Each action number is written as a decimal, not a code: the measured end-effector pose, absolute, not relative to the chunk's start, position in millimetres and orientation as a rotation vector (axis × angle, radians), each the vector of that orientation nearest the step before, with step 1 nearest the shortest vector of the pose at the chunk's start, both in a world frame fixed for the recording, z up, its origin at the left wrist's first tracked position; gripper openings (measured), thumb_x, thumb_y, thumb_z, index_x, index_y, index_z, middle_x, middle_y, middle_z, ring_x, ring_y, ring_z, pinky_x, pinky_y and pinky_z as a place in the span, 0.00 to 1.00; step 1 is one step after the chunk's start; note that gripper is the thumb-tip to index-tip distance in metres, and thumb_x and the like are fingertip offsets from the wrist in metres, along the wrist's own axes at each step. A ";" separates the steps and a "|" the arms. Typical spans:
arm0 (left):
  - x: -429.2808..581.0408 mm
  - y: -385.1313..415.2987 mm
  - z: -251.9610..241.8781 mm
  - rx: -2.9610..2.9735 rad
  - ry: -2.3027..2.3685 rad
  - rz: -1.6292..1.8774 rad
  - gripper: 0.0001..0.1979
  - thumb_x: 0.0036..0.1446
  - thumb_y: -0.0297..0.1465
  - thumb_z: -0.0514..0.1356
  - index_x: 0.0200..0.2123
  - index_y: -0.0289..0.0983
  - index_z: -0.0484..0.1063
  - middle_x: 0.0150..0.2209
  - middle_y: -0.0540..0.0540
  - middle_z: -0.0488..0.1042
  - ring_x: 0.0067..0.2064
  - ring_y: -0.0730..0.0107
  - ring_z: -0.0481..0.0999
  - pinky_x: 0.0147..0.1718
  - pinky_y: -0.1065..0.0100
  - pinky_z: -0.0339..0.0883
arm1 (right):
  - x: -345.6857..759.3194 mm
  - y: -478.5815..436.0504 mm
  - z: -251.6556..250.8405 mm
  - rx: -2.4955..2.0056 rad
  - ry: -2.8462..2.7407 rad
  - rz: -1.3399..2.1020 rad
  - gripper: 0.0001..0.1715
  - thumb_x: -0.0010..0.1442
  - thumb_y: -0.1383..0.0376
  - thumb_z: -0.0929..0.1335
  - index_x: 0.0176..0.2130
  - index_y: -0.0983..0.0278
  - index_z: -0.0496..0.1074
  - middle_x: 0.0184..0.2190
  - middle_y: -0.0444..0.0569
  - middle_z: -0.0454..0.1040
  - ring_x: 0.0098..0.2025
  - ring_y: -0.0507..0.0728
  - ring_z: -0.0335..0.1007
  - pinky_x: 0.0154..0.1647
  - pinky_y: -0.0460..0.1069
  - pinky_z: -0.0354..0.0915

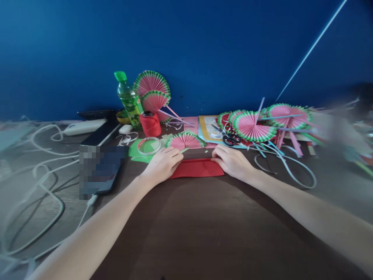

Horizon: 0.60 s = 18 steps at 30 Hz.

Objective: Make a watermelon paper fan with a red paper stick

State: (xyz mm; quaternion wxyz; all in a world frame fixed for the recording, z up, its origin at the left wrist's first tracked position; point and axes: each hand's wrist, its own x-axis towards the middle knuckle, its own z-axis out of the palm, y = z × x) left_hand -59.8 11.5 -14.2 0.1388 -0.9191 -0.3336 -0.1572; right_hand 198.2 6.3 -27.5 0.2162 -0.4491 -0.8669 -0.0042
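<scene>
A red sheet of paper (pixel 198 168) lies on the dark table between my hands, with a narrow folded strip along its far edge. My left hand (pixel 166 165) pinches the far left corner of the paper, fingers curled over it. At the far right corner, my right hand (pixel 232 160) pinches the same folded edge between thumb and fingers. Just beyond the paper sits a pleated pink paper fan with a green rim (pixel 185 140). A roll of tape (pixel 148 146) rests on green paper (pixel 134 151) near my left hand.
At the back left stand a green-capped bottle (pixel 131 103), a red spool (pixel 150 123) and more pleated fans (pixel 152 83). Scissors (pixel 230 139) and a pile of fans (pixel 255 126) lie back right. A phone (pixel 106 171) and white cables (pixel 60 206) spread left. A blue wall (pixel 186 50) rises behind.
</scene>
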 end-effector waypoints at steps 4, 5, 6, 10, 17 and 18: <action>-61.5 9.9 -11.1 -2.763 -0.991 -0.435 0.11 0.60 0.28 0.49 0.28 0.35 0.67 0.29 0.47 0.70 0.34 0.69 0.69 0.34 0.69 0.63 | 200.0 6.4 -22.2 -1.201 -2.433 0.134 0.05 0.58 0.69 0.62 0.30 0.64 0.65 0.32 0.48 0.69 0.32 0.53 0.65 0.32 0.47 0.59; -61.9 9.8 -10.9 -2.792 -1.019 -0.448 0.11 0.60 0.29 0.49 0.28 0.35 0.68 0.30 0.47 0.70 0.34 0.69 0.69 0.34 0.69 0.63 | 200.5 6.8 -21.3 -1.194 -2.436 0.179 0.04 0.58 0.69 0.63 0.30 0.64 0.65 0.32 0.48 0.69 0.31 0.52 0.65 0.32 0.47 0.59; -62.3 9.8 -11.0 -2.814 -1.047 -0.463 0.11 0.61 0.29 0.48 0.29 0.35 0.68 0.30 0.47 0.70 0.34 0.70 0.70 0.34 0.69 0.63 | 201.0 7.2 -20.5 -1.192 -2.439 0.216 0.04 0.57 0.69 0.63 0.30 0.64 0.65 0.31 0.47 0.69 0.30 0.52 0.65 0.32 0.47 0.59; -62.7 10.5 -12.8 -2.829 -1.145 -0.485 0.08 0.60 0.29 0.51 0.31 0.36 0.68 0.31 0.48 0.71 0.34 0.70 0.70 0.34 0.69 0.63 | 201.9 8.5 -19.7 -1.201 -2.431 0.286 0.05 0.57 0.69 0.62 0.30 0.64 0.66 0.30 0.47 0.69 0.30 0.52 0.64 0.33 0.47 0.59; -61.9 11.6 -15.1 -2.826 -1.224 -0.521 0.04 0.58 0.29 0.53 0.33 0.36 0.66 0.34 0.47 0.69 0.39 0.67 0.69 0.38 0.66 0.64 | 204.7 14.1 -25.7 -1.205 -2.361 0.371 0.01 0.57 0.67 0.63 0.32 0.63 0.63 0.32 0.47 0.66 0.31 0.52 0.63 0.32 0.47 0.60; -61.8 11.9 -15.7 -2.821 -1.228 -0.526 0.04 0.58 0.28 0.53 0.33 0.36 0.66 0.35 0.47 0.69 0.39 0.67 0.69 0.39 0.66 0.64 | 205.1 14.4 -25.9 -1.201 -2.374 0.361 0.02 0.57 0.67 0.63 0.31 0.63 0.63 0.33 0.47 0.66 0.32 0.52 0.63 0.32 0.47 0.60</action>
